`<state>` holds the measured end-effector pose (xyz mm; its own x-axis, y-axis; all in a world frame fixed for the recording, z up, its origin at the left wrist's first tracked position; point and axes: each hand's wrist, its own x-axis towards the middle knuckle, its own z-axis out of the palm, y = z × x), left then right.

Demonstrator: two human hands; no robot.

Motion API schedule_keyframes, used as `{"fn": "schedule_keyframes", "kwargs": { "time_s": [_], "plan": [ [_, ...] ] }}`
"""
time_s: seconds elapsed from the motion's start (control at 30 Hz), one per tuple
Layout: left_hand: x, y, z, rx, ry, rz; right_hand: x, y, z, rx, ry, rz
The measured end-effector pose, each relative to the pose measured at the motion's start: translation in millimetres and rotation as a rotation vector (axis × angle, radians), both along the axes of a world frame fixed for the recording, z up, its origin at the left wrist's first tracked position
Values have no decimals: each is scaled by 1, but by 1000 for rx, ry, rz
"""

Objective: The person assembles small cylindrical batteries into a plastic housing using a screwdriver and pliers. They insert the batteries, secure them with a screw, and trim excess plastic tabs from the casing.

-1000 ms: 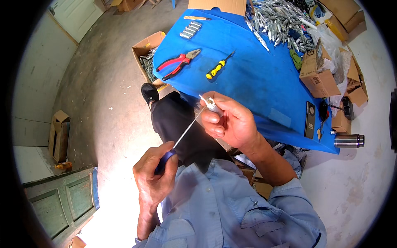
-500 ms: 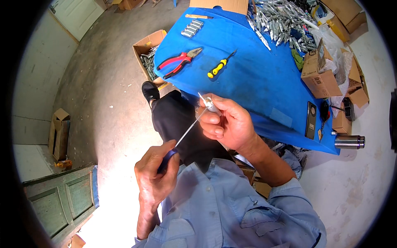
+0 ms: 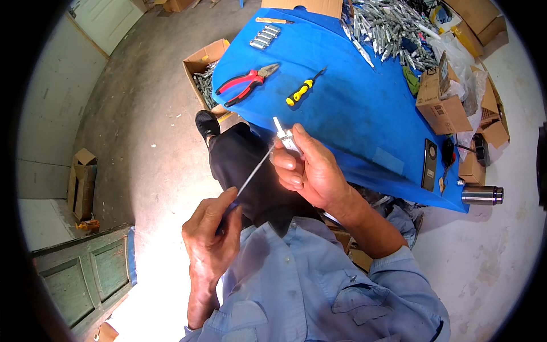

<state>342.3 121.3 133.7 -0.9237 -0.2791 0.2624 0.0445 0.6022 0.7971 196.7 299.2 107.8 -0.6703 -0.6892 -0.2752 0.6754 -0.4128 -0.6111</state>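
My left hand (image 3: 209, 233) is closed round the dark blue handle of a screwdriver. The thin metal shaft of this screwdriver (image 3: 254, 173) slants up to the right, and its tip ends beside my right fingers; whether it touches the part there I cannot tell. Pinched between thumb and fingers of my right hand (image 3: 312, 171) is a small silvery metal part (image 3: 289, 142) with a thin pale rod sticking out of its upper end. Both hands are above my lap, at the near edge of the blue-covered table (image 3: 342, 108).
On the table lie red-handled pliers (image 3: 248, 84), a yellow-and-black screwdriver (image 3: 301, 93), several silvery cylinders (image 3: 265, 37), a utility knife (image 3: 273, 20) and a phone (image 3: 428, 165). A heap of pen-like metal pieces (image 3: 390, 34) covers the far right. A cardboard box (image 3: 196, 60) stands left, a steel flask (image 3: 482, 195) right.
The silvery part has turned in my right fingers, so its rod and side show more. My left hand has drawn slightly left, and the screwdriver tip has come away from the part's upper end.
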Motion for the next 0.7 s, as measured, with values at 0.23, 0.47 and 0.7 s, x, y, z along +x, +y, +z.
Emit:
{"fn": "schedule_keyframes", "kwargs": {
  "time_s": [0.23, 0.47, 0.7],
  "plan": [
    [-1, 1, -2, 1, 20, -16, 2, -4, 4, 73, 56, -8],
    [-3, 4, -3, 3, -19, 0, 4, -6, 2, 98, 85, -26],
    [-4, 12, 1, -1, -93, 27, 11, -12, 8, 225, 267, -86]
  ]
}}
